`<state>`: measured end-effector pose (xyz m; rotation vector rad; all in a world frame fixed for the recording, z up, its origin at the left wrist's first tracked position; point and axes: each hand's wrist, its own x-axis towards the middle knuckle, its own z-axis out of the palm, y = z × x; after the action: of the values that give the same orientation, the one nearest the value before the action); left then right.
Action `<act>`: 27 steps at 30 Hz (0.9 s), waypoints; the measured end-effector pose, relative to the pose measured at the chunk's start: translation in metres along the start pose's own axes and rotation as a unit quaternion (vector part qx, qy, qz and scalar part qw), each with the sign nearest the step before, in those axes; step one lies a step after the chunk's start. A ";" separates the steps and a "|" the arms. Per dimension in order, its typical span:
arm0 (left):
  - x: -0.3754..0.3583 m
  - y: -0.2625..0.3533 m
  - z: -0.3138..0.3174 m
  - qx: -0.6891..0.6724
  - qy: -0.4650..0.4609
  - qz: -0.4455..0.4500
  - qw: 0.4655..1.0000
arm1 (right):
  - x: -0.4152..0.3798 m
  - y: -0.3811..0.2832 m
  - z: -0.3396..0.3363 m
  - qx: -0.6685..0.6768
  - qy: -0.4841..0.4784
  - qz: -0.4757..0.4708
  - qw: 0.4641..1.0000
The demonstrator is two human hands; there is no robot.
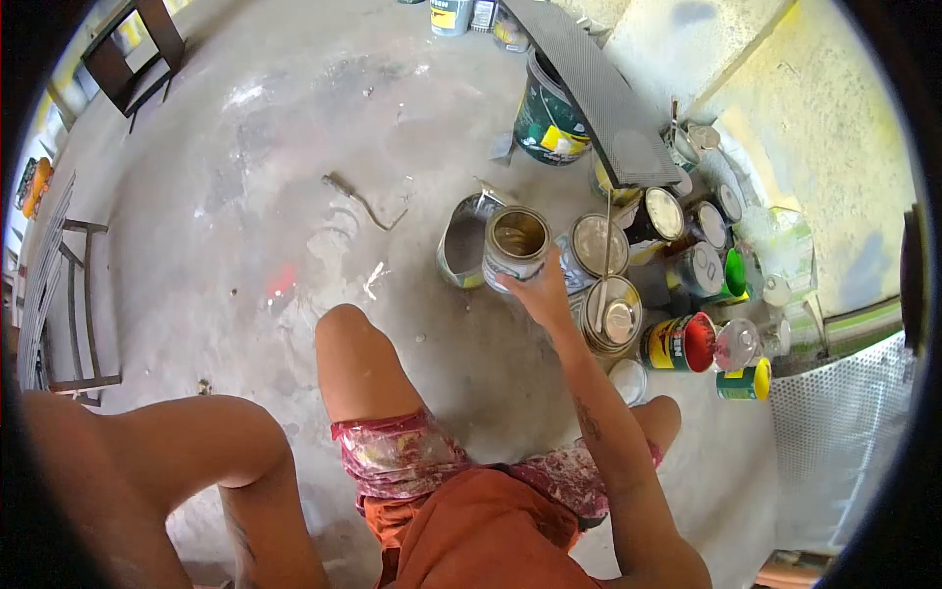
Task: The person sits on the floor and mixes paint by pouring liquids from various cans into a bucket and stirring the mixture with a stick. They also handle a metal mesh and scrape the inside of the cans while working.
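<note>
My right hand [538, 289] grips an open metal can [515, 265] by its near side, with the thumb across its wall. The can looks upright, and its inside is brownish-yellow. Just left of it is a larger open container [463, 245] with grey inside, partly hidden by the held can. A closed can [599, 245] stands to the right of my right hand, and another lidded can [610, 314] has a thin stick [605, 265] over it. My left arm is bent at the left side, and its hand is out of view.
Many paint cans crowd the right side, including a red one [699, 342] and a yellow one [761, 378] lying tipped. A green bucket [549, 113] stands under a grey perforated panel [613, 98]. A bent tool [363, 201] lies on the floor. Metal frames [88, 304] are at left.
</note>
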<state>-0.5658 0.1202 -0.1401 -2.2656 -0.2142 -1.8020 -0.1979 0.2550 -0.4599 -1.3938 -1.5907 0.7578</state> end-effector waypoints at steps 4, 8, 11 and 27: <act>-0.003 -0.004 -0.005 0.002 0.000 -0.006 1.000 | 0.006 0.002 0.003 0.000 -0.006 -0.015 1.000; -0.006 -0.014 -0.009 0.000 -0.006 -0.007 1.000 | 0.012 -0.014 0.002 -0.017 -0.009 -0.012 1.000; -0.006 -0.020 -0.009 -0.004 -0.001 -0.007 1.000 | 0.014 -0.015 -0.006 -0.139 -0.008 -0.043 0.989; -0.224 -0.105 0.182 -0.067 -0.116 -0.629 0.766 | 0.047 0.012 -0.031 -0.325 -0.074 -0.037 0.942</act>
<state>-0.4734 0.2788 -0.3864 -2.5975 -2.1370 -1.9141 -0.1647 0.2999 -0.4470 -1.7465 -2.1157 0.2950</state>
